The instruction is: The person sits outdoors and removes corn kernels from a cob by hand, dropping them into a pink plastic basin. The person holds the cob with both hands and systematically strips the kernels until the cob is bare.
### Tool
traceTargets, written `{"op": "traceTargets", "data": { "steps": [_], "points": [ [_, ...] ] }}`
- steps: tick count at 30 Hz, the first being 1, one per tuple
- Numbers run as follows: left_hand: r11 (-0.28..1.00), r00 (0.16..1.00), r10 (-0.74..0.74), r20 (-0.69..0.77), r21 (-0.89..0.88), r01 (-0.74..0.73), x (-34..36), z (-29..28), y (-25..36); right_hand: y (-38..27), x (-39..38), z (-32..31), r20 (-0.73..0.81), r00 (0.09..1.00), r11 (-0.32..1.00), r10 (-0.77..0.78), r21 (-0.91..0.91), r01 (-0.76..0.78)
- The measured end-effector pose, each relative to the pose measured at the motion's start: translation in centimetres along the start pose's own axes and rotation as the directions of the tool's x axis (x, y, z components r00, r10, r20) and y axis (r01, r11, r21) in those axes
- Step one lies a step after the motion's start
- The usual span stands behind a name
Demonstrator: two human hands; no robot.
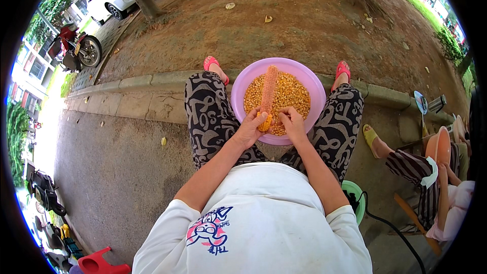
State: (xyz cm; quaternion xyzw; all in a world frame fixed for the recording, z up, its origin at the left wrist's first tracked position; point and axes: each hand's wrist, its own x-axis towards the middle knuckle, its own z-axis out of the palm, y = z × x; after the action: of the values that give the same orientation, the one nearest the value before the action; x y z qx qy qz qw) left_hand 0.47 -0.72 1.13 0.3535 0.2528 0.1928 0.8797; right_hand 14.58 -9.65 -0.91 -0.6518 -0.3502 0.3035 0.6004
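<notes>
A pink basin [315,90] full of loose yellow corn kernels [292,91] sits between my legs. In my left hand [249,128] is a long corn cob [269,86], tilted upward over the kernels, mostly bare pinkish above, with yellow kernels still on its lower end. My right hand [293,126] is just right of the cob’s lower part, fingers curled and pressed together; what they hold, if anything, is too small to make out.
A co-worker’s legs [421,172] and hands around an orange basin [436,144] are at right. A green bucket [360,203] with a hose stands behind my right thigh. A red stool [101,261] is lower left. A curb [137,83], tree, motorbike and car lie ahead.
</notes>
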Motion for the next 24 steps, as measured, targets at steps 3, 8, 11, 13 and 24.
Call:
{"op": "traceTargets", "data": {
  "steps": [3,8,11,13,24],
  "points": [
    [0.999,1.000,0.020,0.004,-0.039,-0.020,0.0,0.1,-0.1,0.3,0.1,0.0,0.096,0.993,0.997,-0.073,-0.002,0.074],
    [0.998,0.999,0.012,0.053,-0.056,-0.009,0.4,-0.5,-0.2,-0.2,-0.1,0.2,0.113,0.978,0.985,-0.173,-0.006,0.175],
    [0.999,0.999,-0.004,0.040,-0.047,0.006,0.5,-0.6,-0.2,0.0,-0.1,0.4,0.100,0.968,0.971,-0.231,-0.043,0.236],
    [0.999,0.999,-0.006,0.039,-0.054,0.008,0.3,-0.3,0.0,-0.4,-0.2,0.4,0.105,0.971,0.975,-0.213,-0.041,0.219],
    [0.999,0.998,-0.019,0.053,-0.031,0.021,0.0,0.2,0.3,-1.1,-0.3,0.0,0.126,0.929,0.908,-0.347,-0.205,0.366]
  ]
}}
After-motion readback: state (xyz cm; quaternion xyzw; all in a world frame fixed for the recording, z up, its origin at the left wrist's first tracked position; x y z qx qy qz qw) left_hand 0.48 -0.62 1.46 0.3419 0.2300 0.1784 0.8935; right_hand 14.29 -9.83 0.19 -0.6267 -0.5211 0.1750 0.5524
